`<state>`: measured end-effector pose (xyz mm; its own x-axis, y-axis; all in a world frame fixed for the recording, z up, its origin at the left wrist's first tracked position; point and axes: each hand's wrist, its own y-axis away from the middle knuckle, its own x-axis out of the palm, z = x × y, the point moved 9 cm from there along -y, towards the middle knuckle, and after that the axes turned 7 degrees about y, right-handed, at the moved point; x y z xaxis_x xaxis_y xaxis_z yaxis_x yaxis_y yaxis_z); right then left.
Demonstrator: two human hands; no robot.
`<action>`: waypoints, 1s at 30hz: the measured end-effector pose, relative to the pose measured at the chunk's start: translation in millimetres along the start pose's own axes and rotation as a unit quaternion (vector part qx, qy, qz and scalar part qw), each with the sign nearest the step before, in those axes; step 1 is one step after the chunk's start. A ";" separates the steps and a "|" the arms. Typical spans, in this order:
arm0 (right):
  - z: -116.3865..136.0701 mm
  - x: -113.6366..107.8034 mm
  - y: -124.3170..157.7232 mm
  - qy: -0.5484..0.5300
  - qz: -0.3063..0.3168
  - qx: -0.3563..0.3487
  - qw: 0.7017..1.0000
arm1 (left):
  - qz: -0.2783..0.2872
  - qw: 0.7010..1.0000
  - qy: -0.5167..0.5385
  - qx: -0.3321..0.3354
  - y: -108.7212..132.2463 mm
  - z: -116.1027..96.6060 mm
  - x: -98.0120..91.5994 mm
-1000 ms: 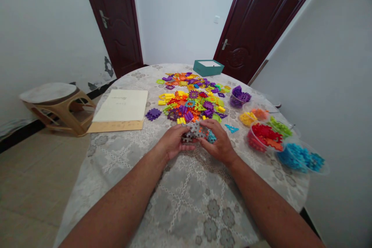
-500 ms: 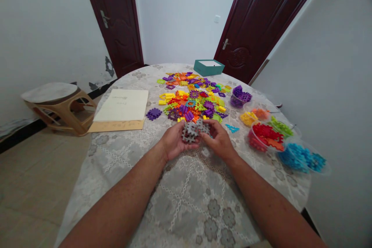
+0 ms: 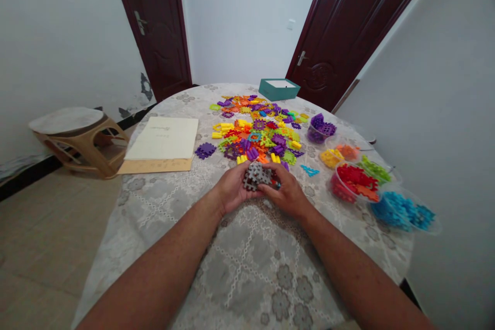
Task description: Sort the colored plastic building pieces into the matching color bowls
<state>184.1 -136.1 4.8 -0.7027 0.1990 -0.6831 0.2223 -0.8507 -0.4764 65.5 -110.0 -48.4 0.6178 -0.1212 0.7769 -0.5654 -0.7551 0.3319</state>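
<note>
Clamped on joined gray blocks (image 3: 255, 176), with left hand (image 3: 234, 188) cupped at the left and underneath, right hand (image 3: 285, 190) pressing from the right, thumb in front. Held up over patterned tablecloth (image 3: 251, 263), just on the near side of colorful heap (image 3: 257, 139). Leftward, near purple pieces (image 3: 205, 150), then farther out to paper (image 3: 162, 138). Rightward, near blue piece (image 3: 310, 170), then on to clear bowls (image 3: 341, 195) full of sorted colors. Beyond the heap, at the far edge: green box (image 3: 279, 93).

Grey pieces (image 3: 257, 176) look matt plastic, the tubs (image 3: 341, 192) smooth clear plastic.
</note>
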 end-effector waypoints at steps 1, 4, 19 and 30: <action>-1.1 0.0 0.2 0.001 -0.001 0.006 1.000 | -0.001 1.000 -0.001 -0.001 0.1 0.5 0.0; -7.1 1.4 1.4 -0.006 -0.001 0.033 0.999 | 0.000 1.000 -0.006 0.001 1.1 0.7 2.0; 17.1 -2.4 1.0 0.048 -0.025 -0.063 0.997 | 0.000 0.999 0.029 0.033 0.6 -5.6 3.7; 28.7 7.3 1.7 0.065 0.012 -0.083 0.994 | 0.009 1.000 -0.012 0.021 -0.1 -0.5 4.6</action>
<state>159.9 -150.0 14.9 -0.6043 0.2495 -0.7566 0.3547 -0.7662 -0.5359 68.1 -110.2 -44.7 0.6213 -0.1501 0.7691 -0.5536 -0.7787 0.2952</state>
